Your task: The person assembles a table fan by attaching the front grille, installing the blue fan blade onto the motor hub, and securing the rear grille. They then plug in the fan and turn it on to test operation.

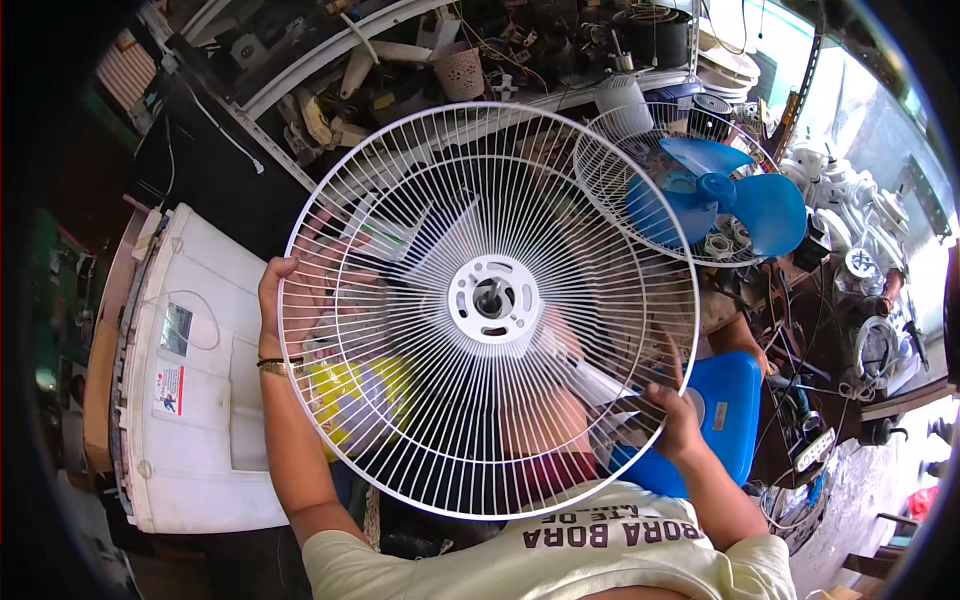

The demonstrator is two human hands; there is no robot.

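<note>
Head view: a person holds a white wire fan guard up in front of the chest with both hands.
Left hand: fingers curled over the guard's left rim, gripping it; a bracelet sits on the wrist just below.
Right hand: fingers closed on the guard's lower right rim, thumb side toward the wires.
Guard: round, nearly face-on, spanning from one hand's fingers to the other's; its white hub with a dark centre hole lies midway between the two grips.
Beyond the right fingers: a second fan with blue blades inside its own white guard, up and to the right, partly overlapped by the held guard's rim.
Below the right fingers: a blue stool, just beside the hand.
Outside the left fingers: a white appliance casing, well apart from the guard.
Above both hands: shelves crowded with parts and wires.
</note>
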